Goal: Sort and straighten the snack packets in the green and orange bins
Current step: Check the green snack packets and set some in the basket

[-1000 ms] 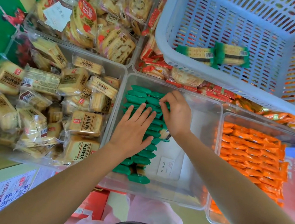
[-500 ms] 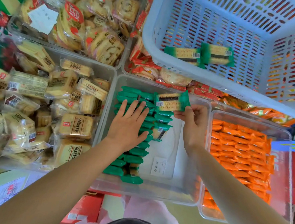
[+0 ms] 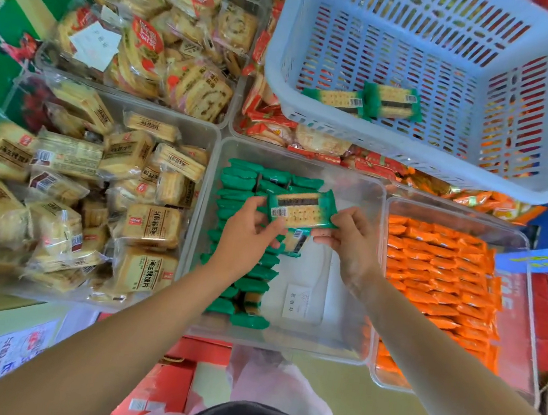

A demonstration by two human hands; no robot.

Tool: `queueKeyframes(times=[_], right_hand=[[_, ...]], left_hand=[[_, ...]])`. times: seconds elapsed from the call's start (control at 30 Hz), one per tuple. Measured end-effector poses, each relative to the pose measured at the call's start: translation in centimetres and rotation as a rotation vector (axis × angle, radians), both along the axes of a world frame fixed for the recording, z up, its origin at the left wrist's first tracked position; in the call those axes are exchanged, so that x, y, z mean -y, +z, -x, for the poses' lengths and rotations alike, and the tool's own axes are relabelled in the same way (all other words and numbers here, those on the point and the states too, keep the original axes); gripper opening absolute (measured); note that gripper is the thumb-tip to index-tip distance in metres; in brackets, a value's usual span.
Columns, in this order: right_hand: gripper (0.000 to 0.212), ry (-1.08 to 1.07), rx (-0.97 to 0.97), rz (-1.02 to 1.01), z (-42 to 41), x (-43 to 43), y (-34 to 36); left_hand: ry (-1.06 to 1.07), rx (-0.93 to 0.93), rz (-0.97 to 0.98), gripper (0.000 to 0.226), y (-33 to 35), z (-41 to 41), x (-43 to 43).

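A clear bin [image 3: 344,350] holds a row of green snack packets [image 3: 250,277] standing on edge along its left side; its right half shows bare floor with a white label. Both hands hold one green cracker packet [image 3: 300,207] flat above the row: my left hand [image 3: 245,231] pinches its left end, my right hand [image 3: 351,241] pinches its right end. Another green packet [image 3: 294,241] lies loose just below it. To the right, a second clear bin [image 3: 524,238] is filled with rows of orange packets [image 3: 439,279].
A pale blue slotted basket [image 3: 444,159] rests on the back bins with two green packets [image 3: 365,99] inside. Left bins [image 3: 205,137] hold yellow cracker packs. Red packets sit behind the green bin. Red cartons stand at the right and below.
My right hand lifted a green packet out of the row. My left hand left the row, where it lay flat, and took hold of the packet's left end.
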State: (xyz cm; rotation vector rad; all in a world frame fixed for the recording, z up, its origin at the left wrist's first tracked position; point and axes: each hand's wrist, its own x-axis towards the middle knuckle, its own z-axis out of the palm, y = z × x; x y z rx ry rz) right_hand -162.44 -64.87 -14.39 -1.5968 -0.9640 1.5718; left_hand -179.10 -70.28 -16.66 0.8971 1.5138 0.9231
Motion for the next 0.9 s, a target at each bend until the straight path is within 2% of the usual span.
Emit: queueKeyframes(times=[0.07, 0.27, 0.33, 0.43, 0.53, 0.6, 0.7, 0.83, 0.9], right_hand=[[0.008, 0.031, -0.031, 0.022, -0.1, 0.5, 0.3], [0.03, 0.141, -0.14, 0.031, -0.7, 1.9, 1.5], [0.036, 0.183, -0.154, 0.007, -0.8, 2.4, 1.9], [0.032, 0.199, -0.151, -0.02, -0.5, 3.3, 2.3], [0.021, 0.188, -0.142, -0.008, -0.4, 4.0, 2.4], [0.028, 0.178, -0.149, -0.002, -0.3, 4.5, 2.3], [0.033, 0.173, -0.133, 0.001, -0.4, 5.1, 2.2], [0.018, 0.112, -0.146, 0.046, -0.3, 5.7, 2.5], [0.014, 0.105, -0.158, 0.077, -0.2, 6.0, 2.6]], left_hand=[[0.022, 0.1, -0.007, 0.035, 0.1, 0.3, 0.6], [0.053, 0.405, 0.107, 0.029, 0.5, 2.1, 2.9], [0.063, 0.42, 0.113, 0.024, 0.5, 2.2, 3.6], [0.133, 0.406, 0.086, 0.012, 0.6, 2.1, 4.5], [0.209, 0.394, 0.033, 0.015, 0.8, 2.2, 5.4], [0.209, 0.4, 0.028, 0.018, 0.9, 2.4, 6.0], [0.169, 0.286, -0.013, 0.017, 1.0, 2.6, 6.7], [-0.022, -0.041, -0.179, 0.068, 0.9, 2.3, 7.9], [-0.105, -0.219, -0.277, 0.07, 0.8, 1.9, 8.5]])
